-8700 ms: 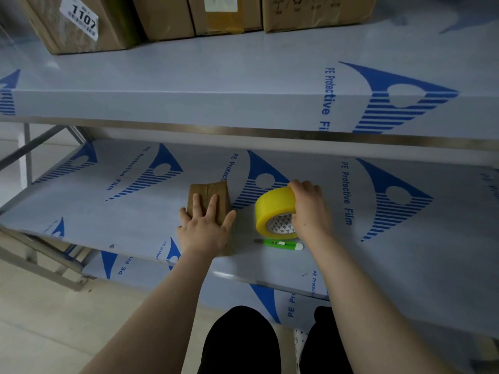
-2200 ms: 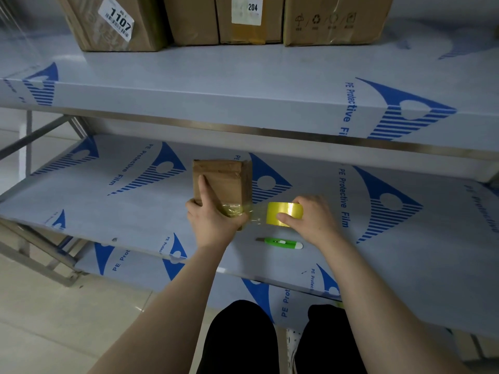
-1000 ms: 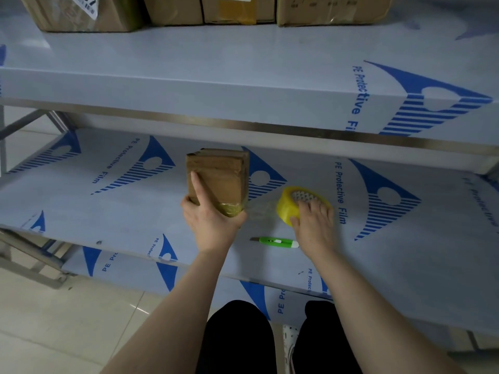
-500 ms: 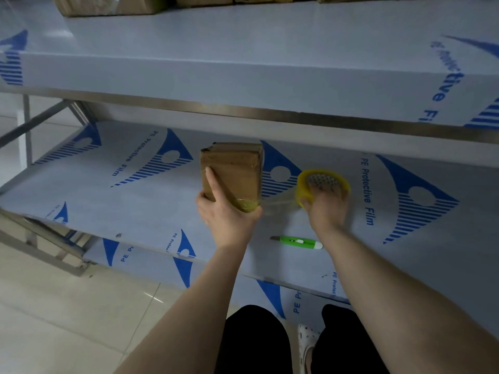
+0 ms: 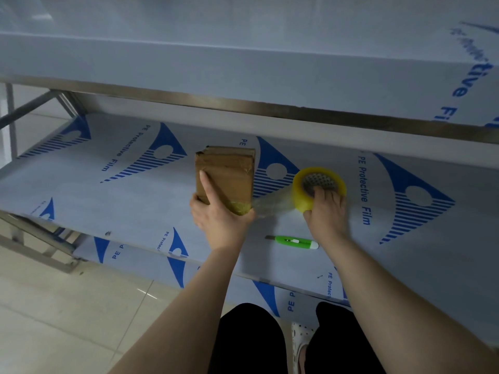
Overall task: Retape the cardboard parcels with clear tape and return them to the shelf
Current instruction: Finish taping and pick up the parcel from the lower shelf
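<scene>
While the small brown cardboard parcel [image 5: 226, 175] is stood on the film-covered middle shelf [image 5: 405, 265], its near lower edge is gripped by the left hand [image 5: 220, 217], forefinger laid straight up its near face. To its right, the yellowish roll of clear tape [image 5: 310, 188] is held by the right hand [image 5: 325, 211], fingers hooked into its core, and a clear strip is stretched from roll to parcel. A green utility knife [image 5: 293, 241] is seen lying nearer, just right of the left wrist.
</scene>
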